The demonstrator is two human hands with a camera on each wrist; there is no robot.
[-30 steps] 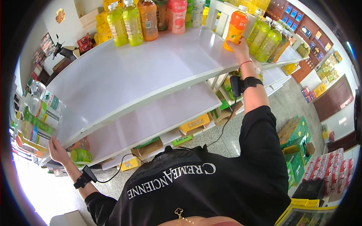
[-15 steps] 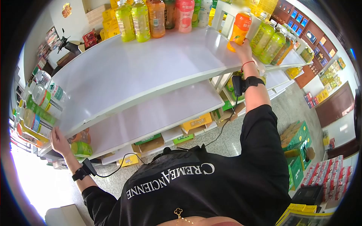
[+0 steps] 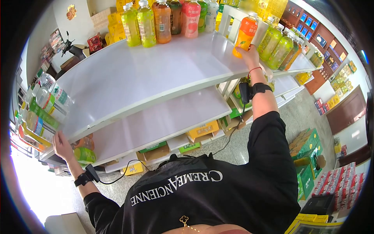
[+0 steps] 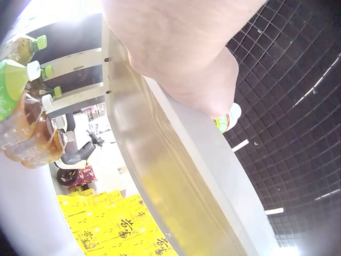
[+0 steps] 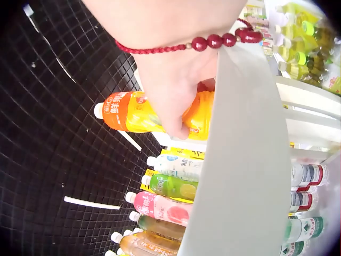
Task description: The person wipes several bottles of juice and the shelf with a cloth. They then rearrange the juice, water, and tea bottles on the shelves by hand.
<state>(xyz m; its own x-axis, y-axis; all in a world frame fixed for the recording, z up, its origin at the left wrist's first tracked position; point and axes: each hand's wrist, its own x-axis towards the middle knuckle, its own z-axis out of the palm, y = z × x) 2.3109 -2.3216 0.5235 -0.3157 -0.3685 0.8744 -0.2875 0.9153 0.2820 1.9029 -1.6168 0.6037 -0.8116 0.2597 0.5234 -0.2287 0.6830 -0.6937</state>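
Observation:
Upright at the right end of the white upper shelf (image 3: 148,78) stands an orange juice bottle (image 3: 246,31) with a white cap. My right hand (image 3: 250,56) grips its lower part, thumb on the near side, as the right wrist view also shows; the far fingers are partly hidden. My left hand (image 3: 62,148) rests at the shelf's front left corner, beside several clear water bottles (image 3: 52,101). In the left wrist view that hand (image 4: 186,64) overlaps the shelf edge, holding no bottle, its fingertips mostly hidden.
Yellow-green, orange and pink drink bottles (image 3: 191,19) line the shelf's back. Green bottles (image 3: 272,43) stand just right of my right hand on the neighbouring shelf. A lower shelf (image 3: 167,117) lies beneath, with yellow boxes (image 3: 202,128) under it. Red-and-white packs (image 3: 339,177) are stacked at right.
The head view has shifted slightly. My right hand keeps its grip on the orange juice bottle at the shelf's right end, and my left hand stays at the left corner.

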